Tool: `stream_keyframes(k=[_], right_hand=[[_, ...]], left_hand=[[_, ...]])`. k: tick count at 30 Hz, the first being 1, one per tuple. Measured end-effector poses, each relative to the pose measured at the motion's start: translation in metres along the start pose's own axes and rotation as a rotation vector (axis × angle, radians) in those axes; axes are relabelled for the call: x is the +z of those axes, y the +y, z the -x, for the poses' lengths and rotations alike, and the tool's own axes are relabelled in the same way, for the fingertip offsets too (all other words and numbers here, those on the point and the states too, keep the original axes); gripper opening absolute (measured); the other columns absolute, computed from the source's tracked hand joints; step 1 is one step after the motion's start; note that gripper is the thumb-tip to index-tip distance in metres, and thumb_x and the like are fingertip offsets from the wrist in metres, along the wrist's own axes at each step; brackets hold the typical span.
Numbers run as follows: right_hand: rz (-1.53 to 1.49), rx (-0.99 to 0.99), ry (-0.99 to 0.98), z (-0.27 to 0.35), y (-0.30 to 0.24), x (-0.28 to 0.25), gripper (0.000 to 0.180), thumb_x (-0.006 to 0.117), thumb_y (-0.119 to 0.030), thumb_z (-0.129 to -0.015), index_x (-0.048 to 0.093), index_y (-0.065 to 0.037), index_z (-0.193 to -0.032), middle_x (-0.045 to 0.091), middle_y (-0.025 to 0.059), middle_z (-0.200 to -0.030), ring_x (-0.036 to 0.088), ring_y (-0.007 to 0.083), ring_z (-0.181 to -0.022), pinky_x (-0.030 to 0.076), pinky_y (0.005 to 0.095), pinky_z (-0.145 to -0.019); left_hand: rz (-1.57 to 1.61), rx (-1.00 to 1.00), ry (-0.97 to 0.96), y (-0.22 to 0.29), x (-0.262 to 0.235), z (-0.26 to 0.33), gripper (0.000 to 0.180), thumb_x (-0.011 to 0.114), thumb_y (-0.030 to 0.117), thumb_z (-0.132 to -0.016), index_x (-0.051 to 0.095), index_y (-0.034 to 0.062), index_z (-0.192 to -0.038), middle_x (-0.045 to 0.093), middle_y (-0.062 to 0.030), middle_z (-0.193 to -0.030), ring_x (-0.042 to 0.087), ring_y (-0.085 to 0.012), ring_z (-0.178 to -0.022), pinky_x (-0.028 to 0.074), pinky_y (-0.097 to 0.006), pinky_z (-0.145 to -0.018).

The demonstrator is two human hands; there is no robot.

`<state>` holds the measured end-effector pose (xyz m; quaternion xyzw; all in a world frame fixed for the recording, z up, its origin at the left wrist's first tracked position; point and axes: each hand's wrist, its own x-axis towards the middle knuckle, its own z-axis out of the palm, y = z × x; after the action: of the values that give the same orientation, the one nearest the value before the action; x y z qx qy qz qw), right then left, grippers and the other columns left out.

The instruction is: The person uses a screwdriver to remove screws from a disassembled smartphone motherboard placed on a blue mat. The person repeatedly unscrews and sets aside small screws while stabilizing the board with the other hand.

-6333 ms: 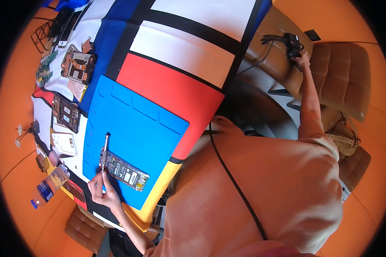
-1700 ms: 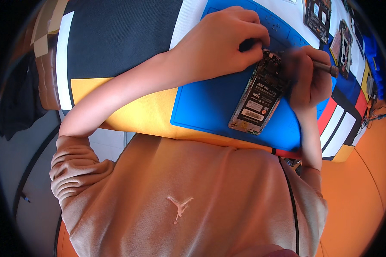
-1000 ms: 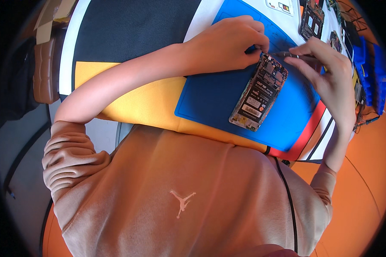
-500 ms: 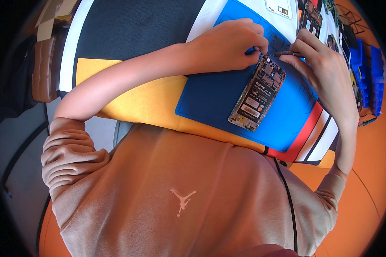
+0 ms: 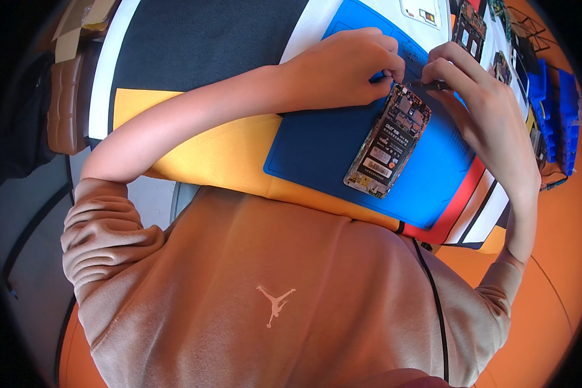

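An opened smartphone (image 5: 389,143) lies tilted on a blue work mat (image 5: 310,145), its black battery and circuit board uncovered. At its top edge my left hand (image 5: 346,70) is closed in a pinch; anything between those fingertips is too small to make out. My right hand (image 5: 491,113) comes in from the right, its fingers closed on slim dark tweezers (image 5: 431,85). The tweezers point left, their tips close to the phone's top end and to my left fingertips. Whether the tips touch the phone I cannot tell.
Beyond the mat lies a white phone-shaped panel (image 5: 423,11). Another opened phone (image 5: 469,31) and more circuit boards sit at the far right. Blue parts bins (image 5: 566,116) stand past them. A black cable (image 5: 433,291) hangs down in front of my sweatshirt.
My right hand has shifted slightly left, and its fingers have changed their hold, with the tweezers now nearer the phone's top edge. My left hand and the phone have stayed put.
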<state>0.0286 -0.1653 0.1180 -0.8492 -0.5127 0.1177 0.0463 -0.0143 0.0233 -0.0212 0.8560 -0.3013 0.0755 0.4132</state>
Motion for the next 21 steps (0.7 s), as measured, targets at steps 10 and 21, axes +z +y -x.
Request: stream_keyframes(k=[10, 21], right_hand=[[-0.007, -0.025, -0.016, 0.0026, 0.0094, 0.0022, 0.018, 0.066, -0.002, -0.084, 0.060, -0.003, -0.102, 0.061, 0.0089, -0.099, 0.065, 0.0330, -0.080, 0.051, 0.0384, -0.065], [0.073, 0.043, 0.001, 0.0025, 0.0084, 0.0060, 0.018, 0.067, -0.018, -0.091, 0.063, 0.000, -0.094, 0.063, 0.0159, -0.085, 0.062, 0.0356, -0.070, 0.048, 0.0379, -0.060]], left_hand=[[-0.009, 0.007, -0.004, 0.0006, -0.0001, 0.0005, 0.012, 0.062, 0.014, -0.091, 0.069, 0.0086, -0.098, 0.060, -0.0067, -0.094, 0.057, -0.0236, -0.095, 0.047, -0.036, -0.085], [-0.001, 0.033, 0.021, -0.0020, 0.0018, 0.0010, 0.011, 0.062, 0.013, -0.091, 0.068, 0.0080, -0.099, 0.060, -0.0074, -0.093, 0.057, -0.0243, -0.094, 0.048, -0.036, -0.080]])
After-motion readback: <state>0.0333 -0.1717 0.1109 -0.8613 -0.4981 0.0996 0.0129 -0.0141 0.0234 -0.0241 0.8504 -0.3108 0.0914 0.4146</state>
